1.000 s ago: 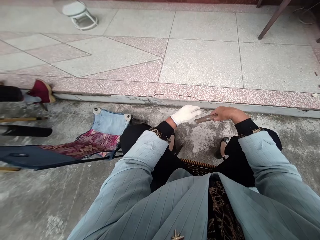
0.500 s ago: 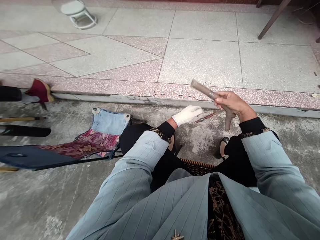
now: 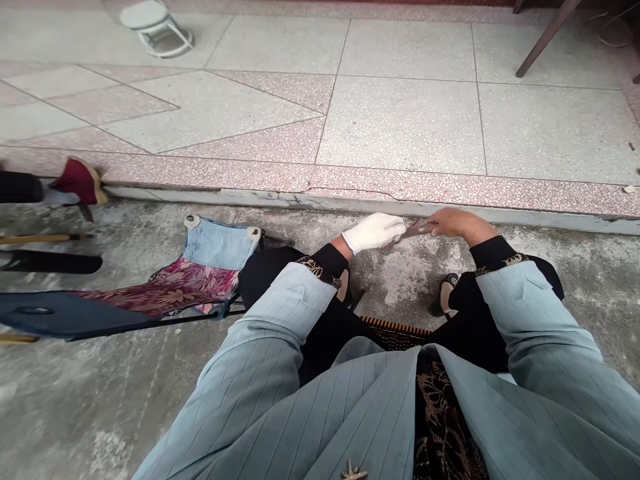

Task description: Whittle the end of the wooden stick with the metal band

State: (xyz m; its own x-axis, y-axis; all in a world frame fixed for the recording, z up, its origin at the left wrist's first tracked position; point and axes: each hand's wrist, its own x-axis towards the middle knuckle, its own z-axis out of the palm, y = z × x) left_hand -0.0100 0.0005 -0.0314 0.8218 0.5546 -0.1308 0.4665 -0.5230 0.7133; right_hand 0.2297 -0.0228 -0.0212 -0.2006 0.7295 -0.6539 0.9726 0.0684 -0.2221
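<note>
My left hand (image 3: pixel 376 232), in a white knitted glove, is closed low over the concrete by the step. At its fingertips is a thin reddish-brown rod, now mostly covered. My bare right hand (image 3: pixel 453 223) grips a brownish wooden stick (image 3: pixel 419 228), which slants down to the left and meets the glove's fingertips. The back of this hand hides the rest of the stick. Whether the stick touches the rod or only lies over it, I cannot tell.
A pink-and-grey terrazzo step (image 3: pixel 357 183) runs just beyond my hands. At left stands a low folding chair (image 3: pixel 200 287) with a floral seat; past it is another person's red shoe (image 3: pixel 80 181). A white stool (image 3: pixel 155 27) stands on the terrazzo.
My right hand has swung the wooden stick down and to the left, from raised over the step's edge to beside the glove. My left hand has stayed nearly in place.
</note>
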